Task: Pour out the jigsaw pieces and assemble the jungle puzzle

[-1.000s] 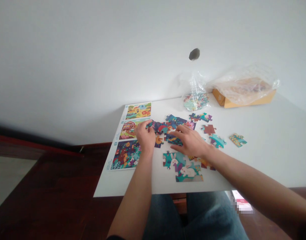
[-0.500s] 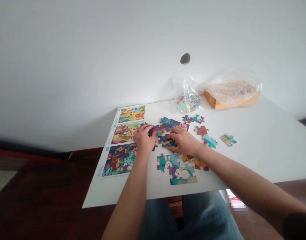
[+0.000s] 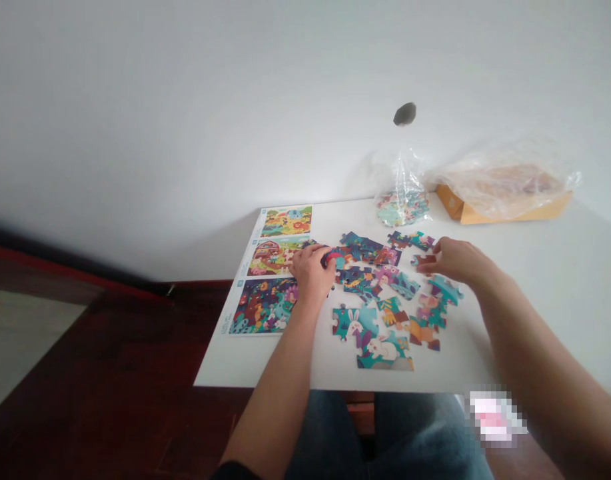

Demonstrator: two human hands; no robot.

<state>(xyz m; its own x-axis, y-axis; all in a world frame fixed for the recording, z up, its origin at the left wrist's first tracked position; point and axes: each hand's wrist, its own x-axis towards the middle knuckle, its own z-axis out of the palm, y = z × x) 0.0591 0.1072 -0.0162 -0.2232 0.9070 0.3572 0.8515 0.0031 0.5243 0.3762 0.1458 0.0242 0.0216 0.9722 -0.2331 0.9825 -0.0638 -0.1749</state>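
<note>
My left hand [image 3: 312, 270] is curled at the left of the loose puzzle pieces, its thumb and fingers closed on a dark puzzle piece with red and teal [image 3: 339, 260]. My right hand [image 3: 458, 259] reaches to the far right of the pieces, fingertips closed on a brown puzzle piece [image 3: 423, 262]. Between the hands lie several dark blue and purple puzzle pieces [image 3: 358, 280]. Nearer to me are a joined rabbit section [image 3: 382, 350] and an orange-brown piece [image 3: 424, 332]. A teal piece [image 3: 446, 291] lies just below my right hand.
A printed picture sheet [image 3: 240, 313] with three scenes lies along the left of the white table [image 3: 265, 370]. Against the wall stand a clear bag of pieces [image 3: 402, 207] and an orange box [image 3: 515, 212] covered by clear plastic.
My right hand has moved right, from the dark middle pieces to the brown piece, uncovering pieces beneath it. My left hand stays at its piece. The view has shifted left.
</note>
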